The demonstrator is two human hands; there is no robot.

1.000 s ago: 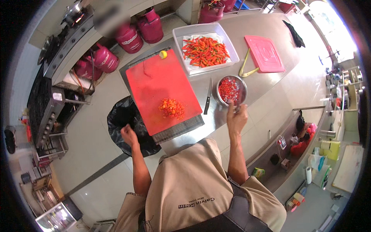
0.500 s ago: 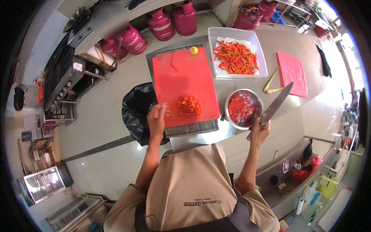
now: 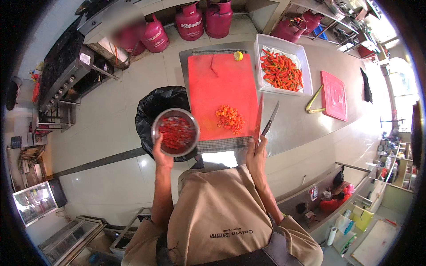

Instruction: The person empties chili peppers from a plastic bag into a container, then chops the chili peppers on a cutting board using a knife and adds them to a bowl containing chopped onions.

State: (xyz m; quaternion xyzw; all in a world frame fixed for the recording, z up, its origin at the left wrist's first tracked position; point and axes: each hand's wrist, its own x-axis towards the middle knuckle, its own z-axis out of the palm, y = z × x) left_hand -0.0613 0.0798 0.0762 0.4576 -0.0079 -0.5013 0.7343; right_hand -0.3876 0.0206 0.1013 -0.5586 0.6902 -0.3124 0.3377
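Observation:
My left hand (image 3: pixel 163 153) grips the near-left rim of a steel bowl (image 3: pixel 197 129) with sliced red chillies (image 3: pixel 176 134) in it. The bowl is held up left of the red cutting board (image 3: pixel 222 84), over a black bin bag (image 3: pixel 148 111). In my right hand (image 3: pixel 257 153) is a large kitchen knife (image 3: pixel 259 117), seen nearly edge-on, its blade pointing away by the board's right edge. A small knife (image 3: pixel 272 119) with a black handle lies just right of it. Chopped orange-red chillies (image 3: pixel 230 119) sit heaped on the board's near part.
On the steel table (image 3: pixel 293 124), a white tub (image 3: pixel 286 92) of whole chillies stands behind a green stalk (image 3: pixel 315 104) and a red lid (image 3: pixel 334 95). A cut lemon (image 3: pixel 238 56) rests at the board's far edge. Pink gas cylinders (image 3: pixel 189 22) stand beyond.
The bowl has passed from the right of the board to its left, now in my left hand, which was empty before. My right hand moved left with the large knife, and the small knife now shows.

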